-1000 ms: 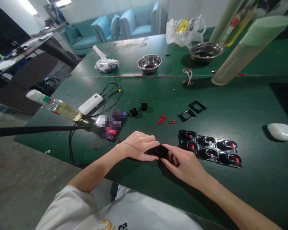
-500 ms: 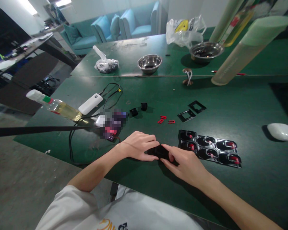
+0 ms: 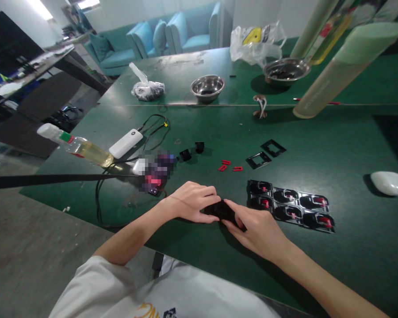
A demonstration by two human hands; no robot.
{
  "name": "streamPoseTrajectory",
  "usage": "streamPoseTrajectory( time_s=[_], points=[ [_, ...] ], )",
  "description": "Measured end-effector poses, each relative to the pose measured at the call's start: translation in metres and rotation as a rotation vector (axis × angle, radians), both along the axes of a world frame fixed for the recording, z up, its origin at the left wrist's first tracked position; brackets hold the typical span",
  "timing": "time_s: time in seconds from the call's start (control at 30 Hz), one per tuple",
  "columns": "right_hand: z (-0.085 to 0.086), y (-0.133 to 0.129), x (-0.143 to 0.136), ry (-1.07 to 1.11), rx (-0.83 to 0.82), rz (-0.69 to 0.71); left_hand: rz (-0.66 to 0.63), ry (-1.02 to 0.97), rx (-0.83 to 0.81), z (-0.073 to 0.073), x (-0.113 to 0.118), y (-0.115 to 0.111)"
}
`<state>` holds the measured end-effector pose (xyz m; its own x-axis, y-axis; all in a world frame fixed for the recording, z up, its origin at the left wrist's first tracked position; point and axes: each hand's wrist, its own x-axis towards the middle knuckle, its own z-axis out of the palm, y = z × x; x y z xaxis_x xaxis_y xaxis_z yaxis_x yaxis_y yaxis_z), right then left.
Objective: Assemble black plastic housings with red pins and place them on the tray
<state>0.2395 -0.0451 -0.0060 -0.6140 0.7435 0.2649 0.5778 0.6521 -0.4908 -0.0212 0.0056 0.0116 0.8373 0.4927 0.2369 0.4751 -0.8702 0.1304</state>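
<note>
Between my two hands is a black plastic part (image 3: 223, 210), low over the green table. My left hand (image 3: 195, 202) grips its left end between thumb and fingers. At the other end, my right hand (image 3: 252, 223) pinches it with thumb and index finger. The fingers hide much of the part, so its exact kind does not show. Right of my hands lie several assembled black pieces with red inserts (image 3: 290, 205), set in two rows. Beyond my hands are small red clips (image 3: 226, 162), two flat black frames (image 3: 258, 160) and two small black blocks (image 3: 185, 154).
On the left are a bottle of yellowish liquid (image 3: 89, 150), a white power bank (image 3: 126, 143) with cables and a blurred phone (image 3: 159, 170). Steel bowls (image 3: 207, 88), a plastic bag and a tall tumbler (image 3: 338, 75) stand farther back. A white mouse (image 3: 390, 183) lies right.
The fingers of my right hand have shifted slightly on the black part, and more of its right end shows. My left hand keeps its hold.
</note>
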Motion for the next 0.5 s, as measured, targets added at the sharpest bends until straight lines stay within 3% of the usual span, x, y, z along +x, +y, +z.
streamPoseTrajectory(
  time_s=[0.5],
  points=[
    [-0.0003, 0.0008, 0.0007, 0.019, 0.001, 0.015, -0.028, -0.07, -0.041, 0.0037, 0.0005, 0.0]
  ],
)
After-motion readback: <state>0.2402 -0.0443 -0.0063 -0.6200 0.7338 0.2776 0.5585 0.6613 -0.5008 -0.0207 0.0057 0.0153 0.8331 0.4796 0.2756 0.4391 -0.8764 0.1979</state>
